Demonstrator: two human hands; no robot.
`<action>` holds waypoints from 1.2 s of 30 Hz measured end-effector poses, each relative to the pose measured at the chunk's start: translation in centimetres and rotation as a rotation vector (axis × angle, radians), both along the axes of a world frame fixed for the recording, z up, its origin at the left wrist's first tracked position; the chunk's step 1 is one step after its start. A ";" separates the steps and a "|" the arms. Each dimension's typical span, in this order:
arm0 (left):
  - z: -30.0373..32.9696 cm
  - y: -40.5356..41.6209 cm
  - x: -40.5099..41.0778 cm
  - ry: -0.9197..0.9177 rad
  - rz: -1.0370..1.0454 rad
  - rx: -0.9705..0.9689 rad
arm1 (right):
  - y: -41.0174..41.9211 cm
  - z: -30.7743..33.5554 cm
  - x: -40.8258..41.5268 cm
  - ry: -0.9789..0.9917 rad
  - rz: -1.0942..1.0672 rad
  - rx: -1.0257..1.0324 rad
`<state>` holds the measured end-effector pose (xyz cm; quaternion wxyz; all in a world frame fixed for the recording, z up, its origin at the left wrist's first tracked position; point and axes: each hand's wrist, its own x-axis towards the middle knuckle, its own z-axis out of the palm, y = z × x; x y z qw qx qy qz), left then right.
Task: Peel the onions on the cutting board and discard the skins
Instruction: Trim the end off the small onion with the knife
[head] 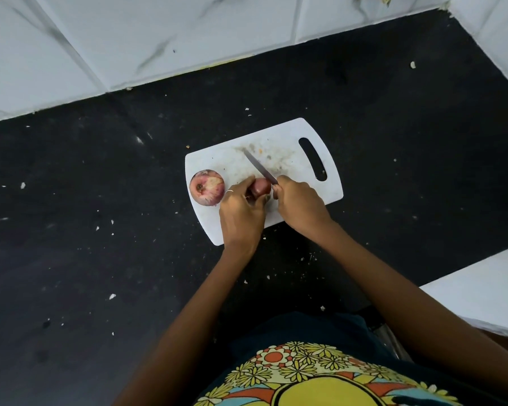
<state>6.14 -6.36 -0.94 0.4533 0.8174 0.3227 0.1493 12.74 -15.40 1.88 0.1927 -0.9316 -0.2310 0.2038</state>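
Observation:
A white cutting board [291,142] with a handle slot lies on the black counter. At its left edge sits a red onion [206,187] with patchy skin. My left hand [241,212] grips a smaller dark red onion [261,186] near the board's middle; my fingers hide most of it. My right hand [299,205] holds a knife [260,167] by its handle. The blade points up and left, its base close against the small onion.
The black counter [100,230] is dotted with small pale scraps. White marble-patterned wall tiles [159,39] run along the back and right. A white ledge [481,294] juts in at the right near my body.

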 end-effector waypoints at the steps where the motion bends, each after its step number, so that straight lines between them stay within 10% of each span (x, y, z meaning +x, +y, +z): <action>1: 0.0 0.0 0.1 0.001 0.005 0.000 | -0.3 0.1 -0.2 -0.006 -0.001 -0.009; 36: -0.6 0.1 -0.3 0.006 -0.045 0.098 | -1.1 -2.3 -1.9 -0.079 -0.022 -0.172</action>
